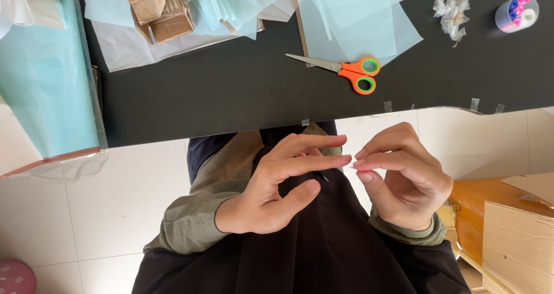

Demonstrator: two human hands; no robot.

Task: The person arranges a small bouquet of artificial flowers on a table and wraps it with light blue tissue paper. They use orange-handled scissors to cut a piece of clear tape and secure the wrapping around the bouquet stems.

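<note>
My left hand (pixel 277 184) and my right hand (pixel 404 175) are raised over my lap, below the near edge of a black table (pixel 231 92). Their fingertips meet around a tiny, thin, pale sliver at about the middle, too small to identify. The left thumb and index finger pinch toward it; the right thumb and fingers curl onto it from the other side. Orange-handled scissors (pixel 349 70) lie shut on the table above my hands.
Pale blue translucent sheets (pixel 358 22) and a small cardboard model (pixel 158 11) lie at the table's far side. A crumpled clear wad (pixel 452 14) and a round container of coloured pieces (pixel 516 12) sit far right. Cardboard boxes (pixel 516 242) stand at lower right on the tiled floor.
</note>
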